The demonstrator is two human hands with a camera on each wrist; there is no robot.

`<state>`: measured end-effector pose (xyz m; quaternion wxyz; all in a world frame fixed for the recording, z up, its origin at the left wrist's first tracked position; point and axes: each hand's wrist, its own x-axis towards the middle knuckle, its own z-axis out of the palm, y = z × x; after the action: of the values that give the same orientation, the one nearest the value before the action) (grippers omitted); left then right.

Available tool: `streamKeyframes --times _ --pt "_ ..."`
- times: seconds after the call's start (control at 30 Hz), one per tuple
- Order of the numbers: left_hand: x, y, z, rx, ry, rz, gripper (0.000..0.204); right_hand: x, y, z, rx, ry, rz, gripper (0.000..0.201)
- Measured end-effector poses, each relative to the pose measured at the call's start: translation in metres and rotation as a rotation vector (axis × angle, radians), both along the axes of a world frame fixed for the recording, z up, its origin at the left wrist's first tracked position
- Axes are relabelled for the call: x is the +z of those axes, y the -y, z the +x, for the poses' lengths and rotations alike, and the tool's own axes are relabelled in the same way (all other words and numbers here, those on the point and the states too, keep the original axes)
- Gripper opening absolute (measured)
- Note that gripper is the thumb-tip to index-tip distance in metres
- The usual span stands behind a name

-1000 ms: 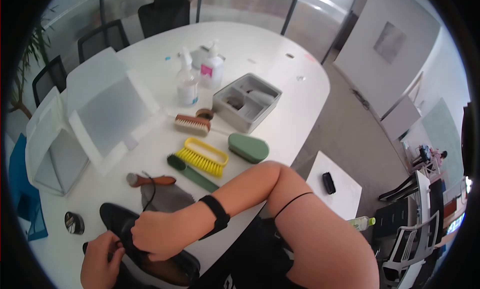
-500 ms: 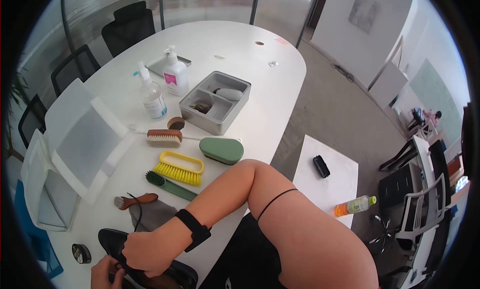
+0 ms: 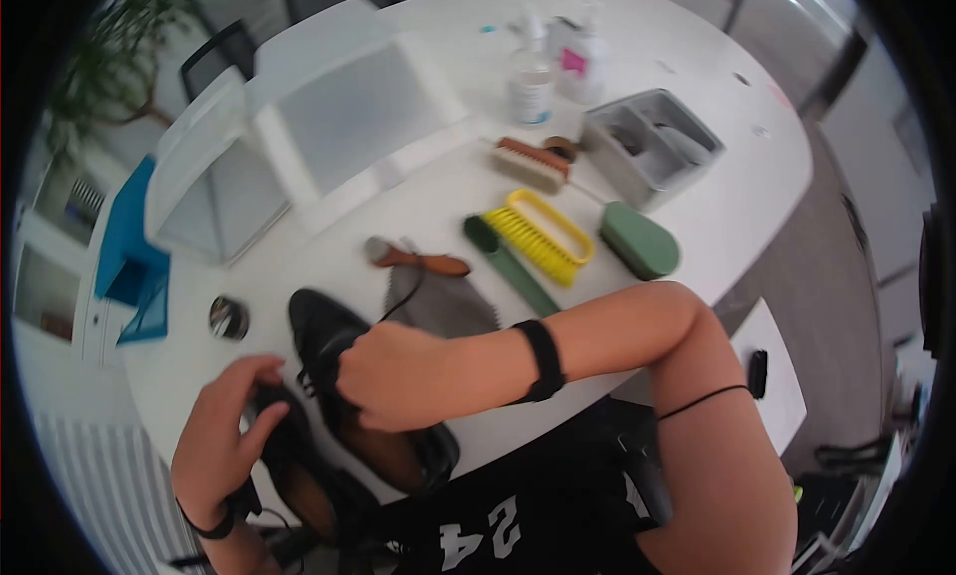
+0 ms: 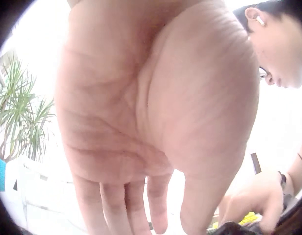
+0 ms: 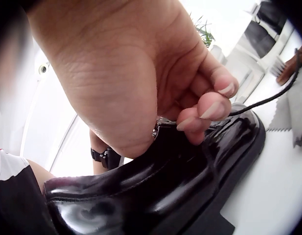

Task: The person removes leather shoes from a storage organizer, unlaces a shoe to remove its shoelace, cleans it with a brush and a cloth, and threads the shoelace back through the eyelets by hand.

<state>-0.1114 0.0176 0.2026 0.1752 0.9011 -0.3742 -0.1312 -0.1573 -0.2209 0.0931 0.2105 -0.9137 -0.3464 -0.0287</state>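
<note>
A pair of black glossy shoes stands at the table's front edge. My right hand [image 3: 403,376] is over the lacing of the right-hand shoe [image 3: 321,321], its fingers curled at the eyelets and pinching the black shoelace [image 5: 268,101], which trails off to the right across the cloth. The thumb tip is hidden behind the shoe's upper in the right wrist view. Over the toe of the left-hand shoe [image 3: 289,451] my left hand [image 3: 224,431] holds nothing, thumb and fingers spread apart; its bare palm fills the left wrist view.
Beyond the shoes lie a grey cloth [image 3: 448,306], a wooden-handled brush [image 3: 438,264], a dark green brush [image 3: 518,276], a yellow brush [image 3: 558,261] and a green brush [image 3: 639,241]. A round tin [image 3: 229,318] is at left, a grey divided box [image 3: 647,182] farther back.
The left hand has come away from the lacing, its fingers parting. The right hand stays at the same shoe. The head view has swung left, bringing both shoes into sight.
</note>
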Motion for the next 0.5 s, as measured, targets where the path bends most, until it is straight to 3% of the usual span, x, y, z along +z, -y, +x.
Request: streamKeyframes --times 0.13,0.23,0.27,0.3,0.37,0.4,0.47,0.5 --pt "0.020 -0.006 -0.032 0.004 0.172 -0.176 0.039 0.006 0.004 0.002 0.044 -0.026 -0.033 0.039" --pt "0.024 -0.030 -0.072 0.091 -0.171 -0.426 0.031 0.006 0.004 0.002 0.043 -0.059 -0.081 0.041" --pt "0.015 -0.037 -0.083 -0.012 -0.263 -0.556 0.030 0.007 0.004 0.002 0.021 -0.070 -0.094 0.041" --pt "0.006 -0.044 -0.083 -0.245 -0.342 -0.571 0.032 0.008 0.003 0.002 0.017 -0.069 -0.099 0.042" --pt "0.005 -0.043 -0.098 -0.537 -0.537 -0.374 0.025 0.000 0.003 0.002 0.016 -0.023 -0.062 0.040" --pt "-0.002 -0.036 -0.108 -0.532 -0.537 -0.378 0.025 -0.003 0.002 0.001 0.001 0.017 -0.025 0.040" --pt "-0.030 -0.023 -0.133 -0.575 -0.920 -0.505 0.023 0.000 0.002 0.001 0.004 0.007 -0.046 0.040" --pt "-0.049 -0.021 -0.144 -0.574 -0.917 -0.504 0.023 0.002 0.001 0.001 -0.001 -0.002 -0.063 0.040"
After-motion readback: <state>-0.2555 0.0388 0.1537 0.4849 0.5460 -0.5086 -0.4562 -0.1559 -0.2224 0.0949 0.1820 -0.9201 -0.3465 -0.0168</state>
